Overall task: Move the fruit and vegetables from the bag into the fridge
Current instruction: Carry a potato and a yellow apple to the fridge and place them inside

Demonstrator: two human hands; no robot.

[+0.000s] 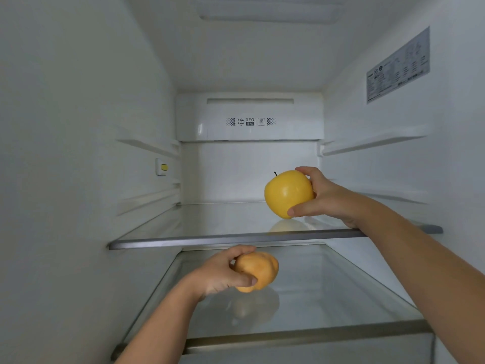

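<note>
- Well, the fridge (pixel 78 127) fills the whole frame, its white walls bare apart from two glass shelves; the bag is not in view.
- Across the bottom of the frame runs the lower shelf (pixel 341 298). Its glass looks slick, so round produce set down carelessly could roll toward the front edge.
- Across the middle runs the upper shelf (pixel 183 241), with a metal front rim. The right forearm crosses over that rim, and pulling back low could knock against it.
- At right of centre, the right hand (pixel 325 198) has its grip wrapped round a yellow apple (pixel 286 193), thumb beneath and fingers over the top.
- At lower centre, the left hand (pixel 220 274) has its grip curled round an orange-brown fruit (pixel 262 269), held clear above the lower shelf.
- That apple sits at the upper shelf's surface or just off it; I cannot tell whether it touches. Released tilted, it might tip and wander.
- What the orange-brown fruit is I cannot tell. Its lumpy shape could rock once released, and a drop might bruise it.
</note>
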